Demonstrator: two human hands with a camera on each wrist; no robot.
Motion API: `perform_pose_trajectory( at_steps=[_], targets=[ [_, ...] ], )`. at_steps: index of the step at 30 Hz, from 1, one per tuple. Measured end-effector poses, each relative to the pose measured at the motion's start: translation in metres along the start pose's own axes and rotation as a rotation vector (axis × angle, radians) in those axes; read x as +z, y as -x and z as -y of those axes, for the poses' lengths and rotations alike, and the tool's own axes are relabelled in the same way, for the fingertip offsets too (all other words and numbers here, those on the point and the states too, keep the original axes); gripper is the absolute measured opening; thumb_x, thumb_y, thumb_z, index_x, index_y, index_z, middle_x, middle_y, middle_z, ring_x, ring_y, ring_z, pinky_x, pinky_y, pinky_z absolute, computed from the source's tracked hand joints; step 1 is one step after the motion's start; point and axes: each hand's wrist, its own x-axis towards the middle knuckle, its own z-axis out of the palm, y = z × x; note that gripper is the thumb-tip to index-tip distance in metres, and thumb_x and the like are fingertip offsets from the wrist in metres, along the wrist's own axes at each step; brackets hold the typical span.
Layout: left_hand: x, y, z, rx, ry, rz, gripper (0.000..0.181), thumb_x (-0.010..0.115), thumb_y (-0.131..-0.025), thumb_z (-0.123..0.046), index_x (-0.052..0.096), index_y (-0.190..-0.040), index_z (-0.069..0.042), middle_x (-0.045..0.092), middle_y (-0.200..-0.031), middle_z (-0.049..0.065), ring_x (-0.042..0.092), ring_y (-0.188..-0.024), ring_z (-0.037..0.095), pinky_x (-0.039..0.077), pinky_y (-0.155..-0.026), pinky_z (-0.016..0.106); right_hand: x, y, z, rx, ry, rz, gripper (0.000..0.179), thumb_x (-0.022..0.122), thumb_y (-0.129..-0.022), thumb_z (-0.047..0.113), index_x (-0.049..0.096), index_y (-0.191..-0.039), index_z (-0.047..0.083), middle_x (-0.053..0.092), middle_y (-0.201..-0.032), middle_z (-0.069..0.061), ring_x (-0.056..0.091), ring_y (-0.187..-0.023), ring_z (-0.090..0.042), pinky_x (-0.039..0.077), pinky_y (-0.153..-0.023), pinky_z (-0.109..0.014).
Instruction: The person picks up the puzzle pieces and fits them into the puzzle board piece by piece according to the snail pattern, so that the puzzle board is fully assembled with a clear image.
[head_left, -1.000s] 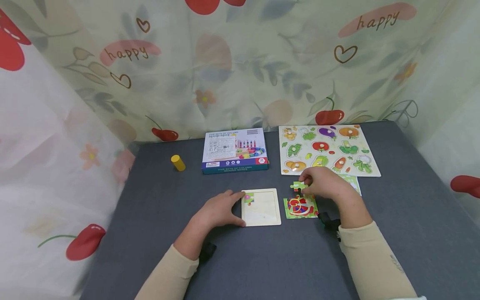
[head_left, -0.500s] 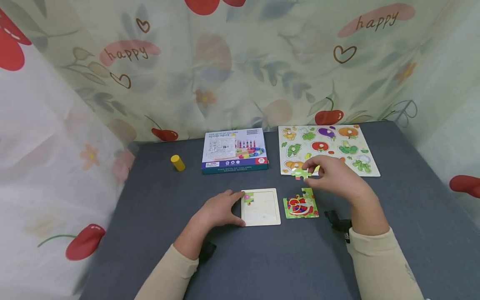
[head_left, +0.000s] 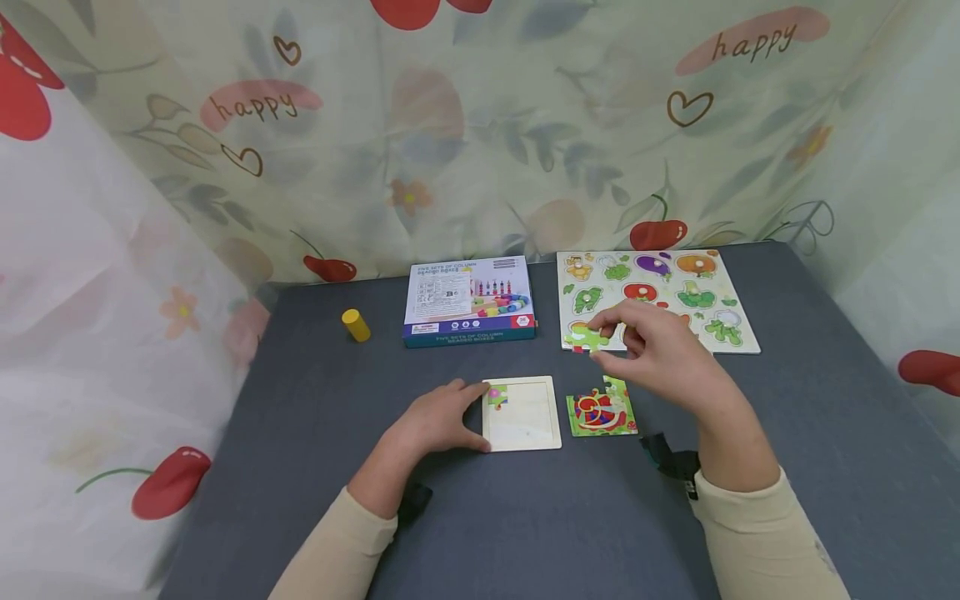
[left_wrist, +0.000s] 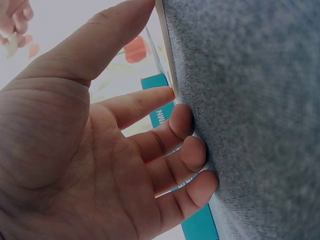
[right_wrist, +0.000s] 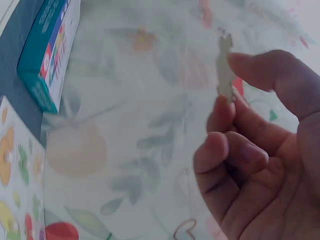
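Observation:
My right hand (head_left: 660,354) pinches a green jigsaw puzzle piece (head_left: 585,336) between thumb and fingers, raised above the table. In the right wrist view the same puzzle piece (right_wrist: 225,67) shows edge-on between the fingertips. My left hand (head_left: 435,421) spreads thumb and index finger against the left side of a pale square puzzle tray (head_left: 528,421); the left wrist view has the fingertips (left_wrist: 182,117) at table level. One puzzle piece (head_left: 497,397) with a pink patch lies in the tray's upper left corner. Right of the tray lies a red and green stack of puzzle pieces (head_left: 602,414).
Behind the tray lies a flat bead-set box (head_left: 468,302). A vegetable peg board (head_left: 652,287) lies at the back right, partly behind my right hand. A yellow cylinder (head_left: 356,326) stands at the back left. A printed curtain (head_left: 480,150) hangs behind the table.
My right hand has lifted the green puzzle piece off the stack, up and away from me, then shifted slightly left with it. The left hand and tray have stayed put.

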Motion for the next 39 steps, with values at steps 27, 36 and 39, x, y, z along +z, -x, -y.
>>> perform_pose_trajectory(
  at_steps=[27,36,39],
  targets=[
    [0.000,-0.002,0.000,-0.025,-0.009,0.008,0.093,0.088,-0.075,-0.055,0.049,-0.154,-0.023,0.057,-0.134,0.011,0.055,-0.113,0.028,0.049,-0.098,0.053,0.083,-0.018,0.003,0.144,-0.320,0.157,0.030,0.084,-0.087,0.014,0.073,-0.115,0.010,0.060,-0.091,-0.006,0.040,-0.059,-0.020,0.036,-0.052,-0.030],
    [0.000,-0.001,0.000,-0.009,0.000,0.008,0.093,0.087,-0.076,-0.055,0.049,-0.154,-0.023,0.058,-0.131,0.010,0.055,-0.109,0.027,0.050,-0.094,0.052,0.109,-0.023,-0.011,0.290,-0.272,0.198,0.029,0.083,-0.088,0.014,0.074,-0.115,0.011,0.063,-0.097,-0.003,0.045,-0.065,-0.023,0.036,-0.054,-0.030],
    [0.000,-0.001,0.000,-0.006,-0.004,0.012,0.094,0.087,-0.076,-0.056,0.049,-0.154,-0.023,0.058,-0.131,0.010,0.055,-0.109,0.026,0.051,-0.094,0.051,0.115,-0.022,-0.017,0.314,-0.258,0.214,0.028,0.083,-0.088,0.015,0.074,-0.115,0.011,0.064,-0.098,-0.002,0.047,-0.064,-0.023,0.038,-0.055,-0.031]
  ],
)
